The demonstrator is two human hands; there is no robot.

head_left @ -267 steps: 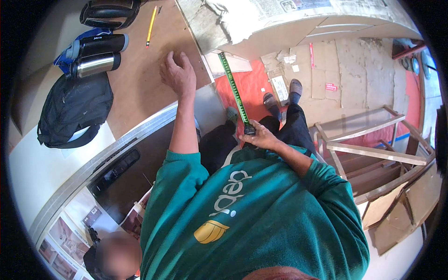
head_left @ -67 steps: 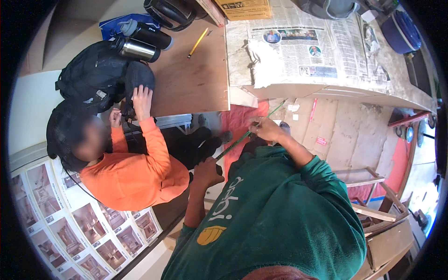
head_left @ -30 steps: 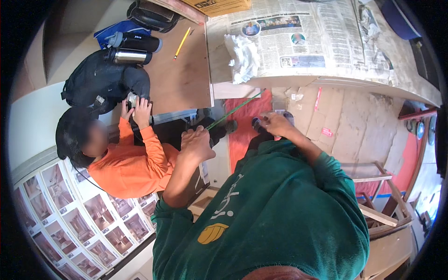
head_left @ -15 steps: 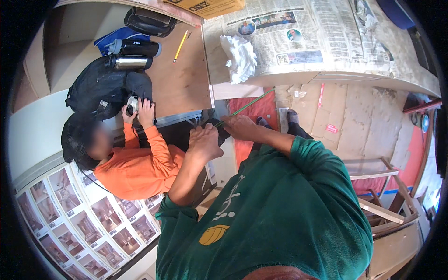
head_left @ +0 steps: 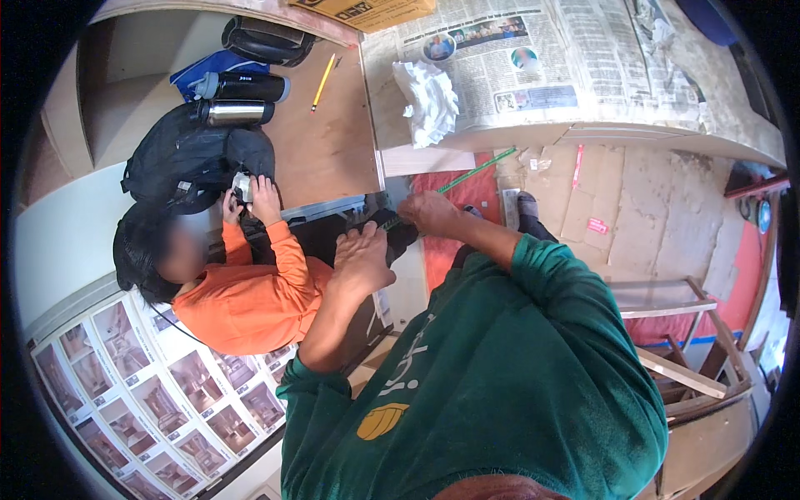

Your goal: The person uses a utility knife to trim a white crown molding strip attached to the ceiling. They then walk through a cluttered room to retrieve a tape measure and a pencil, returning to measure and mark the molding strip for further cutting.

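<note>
A thin green measuring tape [head_left: 477,171] stretches slantwise in front of me, its free end out to the right. My right hand [head_left: 429,213] is closed round its middle, with the fingers pinched together. The near end of the tape reaches the fingertips of my left hand [head_left: 363,254], which are curled round it; anything else under that palm is hidden. Both hands are close to the dark trouser knee [head_left: 333,237] of a seated person in an orange top [head_left: 242,304]. That person's two hands [head_left: 252,200] hold a small pale object [head_left: 242,185] against a black backpack [head_left: 179,162].
Two bottles [head_left: 237,87] and a yellow pencil [head_left: 324,82] lie on the brown wooden top [head_left: 321,150] at left. Crumpled white paper [head_left: 427,103] rests on the newspaper-covered counter [head_left: 542,67]. Cardboard [head_left: 633,208] covers the floor; a wooden frame [head_left: 683,375] stands at right.
The tape's free end has shifted right and slightly farther away. My right hand has moved a little right and up, while my left hand has barely shifted.
</note>
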